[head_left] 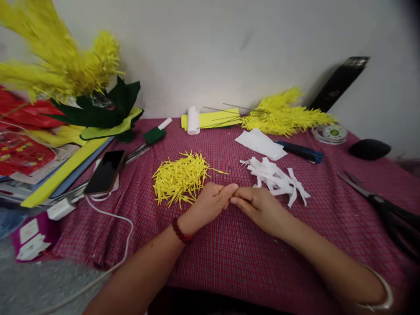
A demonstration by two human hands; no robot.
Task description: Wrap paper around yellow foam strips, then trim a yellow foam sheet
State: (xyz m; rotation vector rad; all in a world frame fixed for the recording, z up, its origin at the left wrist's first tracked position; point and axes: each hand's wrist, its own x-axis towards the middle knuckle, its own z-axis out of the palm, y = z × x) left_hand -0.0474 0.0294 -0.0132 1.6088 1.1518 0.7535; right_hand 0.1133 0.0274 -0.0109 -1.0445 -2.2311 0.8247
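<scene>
My left hand (215, 199) and my right hand (257, 203) meet over the middle of the cloth, fingertips touching. Both are closed in a pinch, and whatever lies between the fingers is too small or hidden to make out. Just left of my left hand is a pile of thin twisted yellow paper strips (180, 177), with one strip (219, 171) poking out to the right. Behind my right hand lies a heap of cut white paper strips (275, 177). A white paper piece (260, 143) rests beyond that heap.
Large scissors (380, 201) lie at the right, near a blue-black cutter (300, 151). Yellow fringed stems (285, 113) and a white roll (193, 120) are at the back. A phone (105, 172) and its white cable (129, 236) occupy the left, below a tall yellow arrangement (65, 57).
</scene>
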